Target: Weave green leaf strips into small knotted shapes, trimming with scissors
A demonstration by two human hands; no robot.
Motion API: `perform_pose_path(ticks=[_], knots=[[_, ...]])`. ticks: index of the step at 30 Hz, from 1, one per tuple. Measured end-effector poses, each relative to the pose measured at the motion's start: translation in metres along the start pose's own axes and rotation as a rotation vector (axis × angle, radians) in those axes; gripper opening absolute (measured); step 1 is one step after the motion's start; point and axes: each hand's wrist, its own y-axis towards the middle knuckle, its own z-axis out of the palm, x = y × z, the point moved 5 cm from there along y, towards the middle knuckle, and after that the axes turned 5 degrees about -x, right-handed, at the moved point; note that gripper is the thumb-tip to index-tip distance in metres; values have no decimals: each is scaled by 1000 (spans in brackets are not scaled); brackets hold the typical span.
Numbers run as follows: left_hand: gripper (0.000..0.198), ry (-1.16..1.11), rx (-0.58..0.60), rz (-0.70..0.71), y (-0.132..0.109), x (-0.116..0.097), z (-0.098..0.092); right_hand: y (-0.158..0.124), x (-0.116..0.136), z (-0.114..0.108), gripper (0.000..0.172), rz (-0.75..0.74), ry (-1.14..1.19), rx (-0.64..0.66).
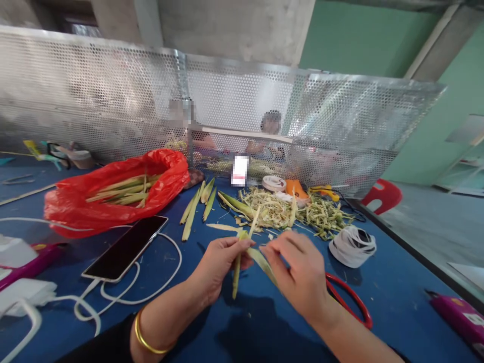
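Observation:
My left hand [221, 264] pinches a small bundle of folded pale-green leaf strips [236, 275] between thumb and fingers. One strip end points up and another hangs down below the fingers. My right hand [297, 269] is closed close beside it, fingertips at a flat green leaf strip [262, 263] that runs from the bundle under this hand; its far end is hidden. Just beyond my hands lie a single leaf piece [223, 228] and several loose leaves [194, 212]. Red loop handles [357, 302] lie partly hidden behind my right wrist.
On the blue table stand a red plastic bag [71, 212] of leaves, a phone [126, 247] with white cables, a heap of leaf scraps [270, 206], a white tape roll [353, 247] and a purple tool [456, 317]. A perforated metal screen [234, 85] rises behind; people sit beyond it.

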Motion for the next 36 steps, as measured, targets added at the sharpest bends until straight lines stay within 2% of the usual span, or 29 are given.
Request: perform_pose_path(ticks=[2, 3, 5, 6, 9, 12, 15, 20, 24, 30, 36], knots=[[25, -53, -50, 49, 3, -2, -4, -10, 8, 15, 27, 147, 126, 226], [26, -71, -74, 67, 3, -2, -5, -16, 9, 25, 24, 252, 178, 321], [26, -94, -102, 78, 3, -2, -6, -28, 8, 44, 21, 432, 294, 454], [26, -105, -98, 72, 3, -1, -5, -33, 7, 53, 21, 492, 357, 480], [26, -130, -12, 32, 0, 3, 0, -39, -1, 69, 26, 607, 487, 437], [20, -124, 115, 15, -2, 5, 5, -41, -7, 75, 28, 690, 649, 375], [17, -99, 127, 40, -1, 2, 4, -40, -4, 75, 26, 758, 818, 376], [22, -78, 41, 24, 1, -3, 0, -41, 5, 70, 23, 807, 877, 359], [22, -72, -9, 47, 1, -6, -2, -46, 12, 69, 17, 774, 824, 418], [25, -75, -11, 21, 2, -3, -3, -48, 20, 67, 15, 715, 738, 517], [23, -60, -33, 31, 3, -1, -5, -44, 24, 62, 16, 651, 684, 550]])
